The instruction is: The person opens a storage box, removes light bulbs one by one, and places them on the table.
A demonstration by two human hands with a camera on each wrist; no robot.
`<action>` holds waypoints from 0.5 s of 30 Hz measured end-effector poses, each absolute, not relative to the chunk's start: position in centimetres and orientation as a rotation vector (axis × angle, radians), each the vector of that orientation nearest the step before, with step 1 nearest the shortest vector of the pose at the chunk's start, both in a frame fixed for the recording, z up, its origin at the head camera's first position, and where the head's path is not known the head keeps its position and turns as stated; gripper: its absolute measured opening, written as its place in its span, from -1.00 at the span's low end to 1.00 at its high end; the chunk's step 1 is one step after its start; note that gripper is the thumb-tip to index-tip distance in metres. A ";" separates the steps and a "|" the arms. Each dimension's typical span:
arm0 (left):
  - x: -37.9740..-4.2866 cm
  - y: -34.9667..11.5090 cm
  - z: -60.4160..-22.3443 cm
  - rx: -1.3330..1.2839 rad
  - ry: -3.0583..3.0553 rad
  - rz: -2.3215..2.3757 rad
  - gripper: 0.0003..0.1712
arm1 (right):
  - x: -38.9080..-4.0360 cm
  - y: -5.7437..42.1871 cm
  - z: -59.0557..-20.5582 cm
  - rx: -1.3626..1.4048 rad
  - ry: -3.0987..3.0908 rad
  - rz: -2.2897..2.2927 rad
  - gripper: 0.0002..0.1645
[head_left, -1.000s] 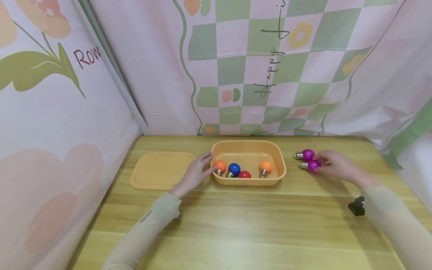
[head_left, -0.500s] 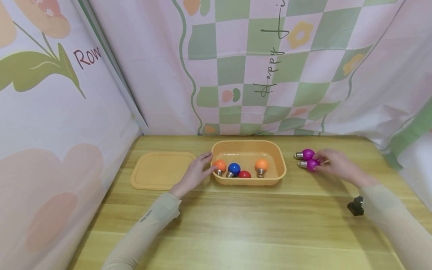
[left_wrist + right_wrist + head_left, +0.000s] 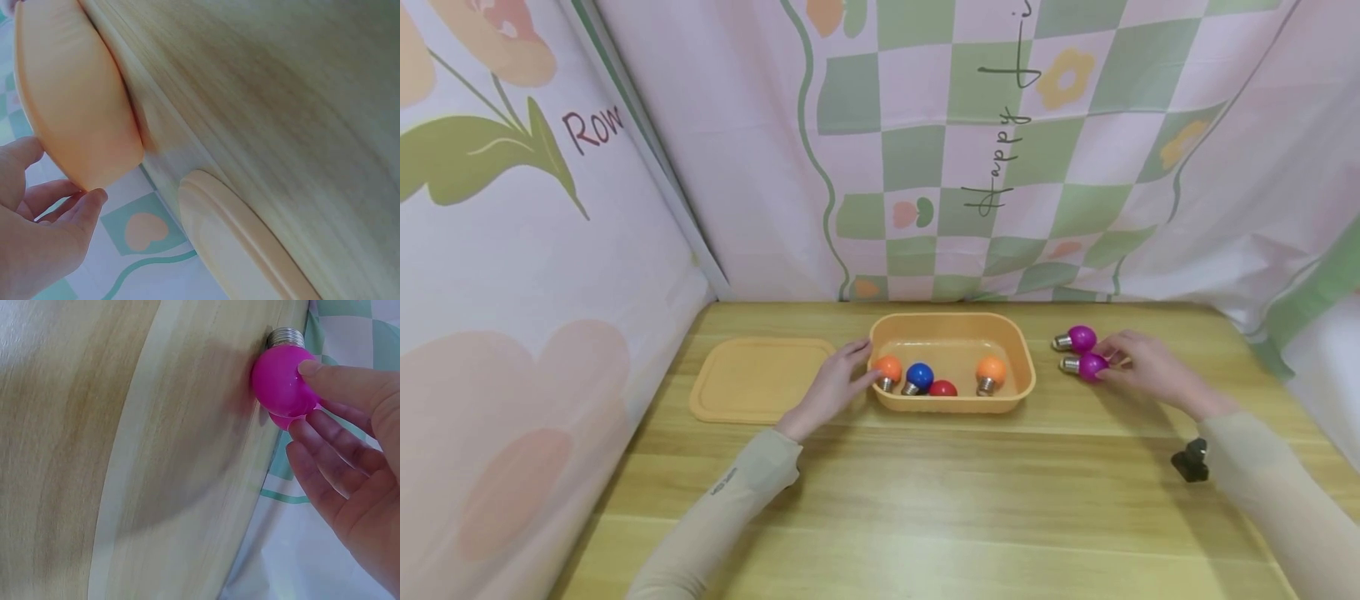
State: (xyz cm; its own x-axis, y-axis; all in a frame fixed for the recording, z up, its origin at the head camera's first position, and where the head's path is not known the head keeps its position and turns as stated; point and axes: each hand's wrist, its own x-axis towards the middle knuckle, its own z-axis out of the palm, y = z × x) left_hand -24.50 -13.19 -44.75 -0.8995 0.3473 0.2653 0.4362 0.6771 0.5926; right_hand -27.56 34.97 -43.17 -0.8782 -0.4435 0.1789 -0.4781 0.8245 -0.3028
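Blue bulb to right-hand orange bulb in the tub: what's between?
A red bulb, next to the blue bulb, then bare tub floor up to the orange bulb. Seen in the head view.

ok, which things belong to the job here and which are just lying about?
In the job, probably:
near purple bulb, pinched by right hand
far purple bulb beside it
tub, touched by left hand
inside: two orange bulbs, one blue, one red

Apparently just lying about:
flat lid on the table
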 end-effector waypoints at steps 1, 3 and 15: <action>-24.5 -13.2 -44.7 -0.643 -2.757 -1.031 -0.39 | -27.6 35.0 -43.2 0.731 -2.907 0.532 -0.61; -24.5 -13.2 -44.7 -0.636 -2.762 -1.040 -0.39 | -27.5 34.9 -43.1 0.720 -2.914 0.556 -0.61; -24.4 -13.2 -44.7 -0.626 -2.775 -1.043 -0.38 | -28.0 35.1 -43.4 0.711 -2.910 0.604 -0.64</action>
State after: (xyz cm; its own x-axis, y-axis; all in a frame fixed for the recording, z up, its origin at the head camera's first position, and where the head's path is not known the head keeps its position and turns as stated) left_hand -24.36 -13.20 -44.68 -0.9086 0.3388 0.2442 0.4157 0.6785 0.6056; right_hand -27.96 35.13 -43.43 -0.8883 -0.4255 0.1729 -0.4592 0.8138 -0.3561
